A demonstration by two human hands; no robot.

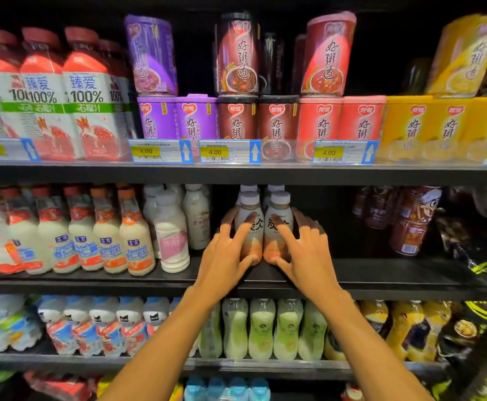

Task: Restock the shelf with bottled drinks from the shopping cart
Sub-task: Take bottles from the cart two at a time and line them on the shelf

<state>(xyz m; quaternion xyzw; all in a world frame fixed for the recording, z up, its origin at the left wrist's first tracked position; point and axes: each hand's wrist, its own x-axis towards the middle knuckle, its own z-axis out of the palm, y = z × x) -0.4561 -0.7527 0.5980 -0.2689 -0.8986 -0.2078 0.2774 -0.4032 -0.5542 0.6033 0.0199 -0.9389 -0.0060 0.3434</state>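
Observation:
Two white-capped, brown latte bottles stand side by side at the front of the middle shelf. My left hand wraps the left bottle, fingers spread over its label. On the right bottle my right hand grips the same way. Both bottles rest upright on the shelf board. Two more bottles of the same kind stand right behind them. The shopping cart is out of view.
White milk bottles stand left of the latte bottles, dark red cans to the right, with a bare gap between. Congee cups fill the shelf above and green bottles the one below. Snack bags hang at far right.

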